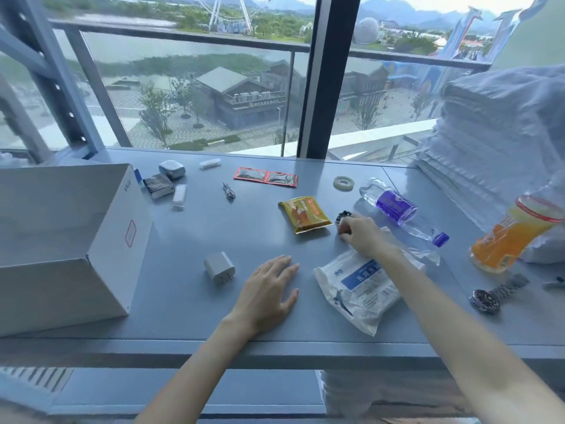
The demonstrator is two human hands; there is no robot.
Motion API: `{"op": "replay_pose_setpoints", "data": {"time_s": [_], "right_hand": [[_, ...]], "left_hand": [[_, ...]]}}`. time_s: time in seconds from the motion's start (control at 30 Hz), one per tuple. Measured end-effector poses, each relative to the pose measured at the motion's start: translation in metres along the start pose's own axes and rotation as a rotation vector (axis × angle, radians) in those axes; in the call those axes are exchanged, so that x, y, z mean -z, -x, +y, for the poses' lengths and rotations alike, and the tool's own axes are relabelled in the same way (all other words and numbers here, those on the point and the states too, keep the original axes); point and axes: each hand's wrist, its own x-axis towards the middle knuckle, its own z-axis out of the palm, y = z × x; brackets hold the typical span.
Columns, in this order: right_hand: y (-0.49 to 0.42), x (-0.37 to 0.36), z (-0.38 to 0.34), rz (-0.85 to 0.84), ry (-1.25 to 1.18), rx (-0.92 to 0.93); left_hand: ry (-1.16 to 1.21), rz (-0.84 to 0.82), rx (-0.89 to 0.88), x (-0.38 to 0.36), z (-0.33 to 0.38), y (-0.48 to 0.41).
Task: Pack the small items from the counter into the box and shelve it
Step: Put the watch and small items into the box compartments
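Two bare hands work over the grey counter (171, 319). The left hand (266, 296) lies flat, fingers straight, just right of a white charger plug (219, 267). The right hand (360, 232) curls its fingertips round a dark beaded bracelet (343, 216), which lies between a yellow snack packet (304, 214) and a toppled water bottle (397, 206). The white box (76, 240) stands open at the left, well apart from the bracelet.

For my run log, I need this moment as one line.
phase: pickup | left hand: flat on counter | right hand: pinching beaded bracelet | box: open, at left
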Motion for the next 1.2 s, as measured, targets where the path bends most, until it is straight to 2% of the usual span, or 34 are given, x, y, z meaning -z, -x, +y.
{"op": "replay_pose_setpoints", "data": {"time_s": [0.2, 0.4, 0.53, 0.7, 0.83, 0.93, 1.1, 1.2], "right_hand": [[0.014, 0.000, -0.019, 0.068, -0.119, 0.138], [0.026, 0.029, -0.054, 0.166, -0.383, 0.211], [0.034, 0.050, -0.093, 0.228, -0.480, 0.271], [0.043, 0.068, -0.149, 0.201, -0.553, 0.367], [0.049, 0.081, -0.196, 0.179, -0.601, 0.439], [0.051, 0.088, -0.235, 0.169, -0.629, 0.499], [0.049, 0.089, -0.298, 0.111, -0.672, 0.582], [0.045, 0.083, -0.331, 0.083, -0.669, 0.638]], "left_hand": [[-0.023, -0.001, -0.006, 0.004, 0.000, 0.001], [-0.085, 0.068, 0.009, 0.040, -0.013, 0.010], [-0.134, 0.169, 0.009, 0.090, -0.019, 0.021], [-0.220, 0.342, 0.011, 0.156, -0.039, 0.048], [-0.244, 0.470, 0.113, 0.210, -0.073, 0.082], [-0.274, 0.417, 0.213, 0.238, -0.103, 0.104], [-0.245, 0.201, 0.391, 0.256, -0.146, 0.136], [-0.276, 0.130, 0.409, 0.262, -0.166, 0.153]]}}
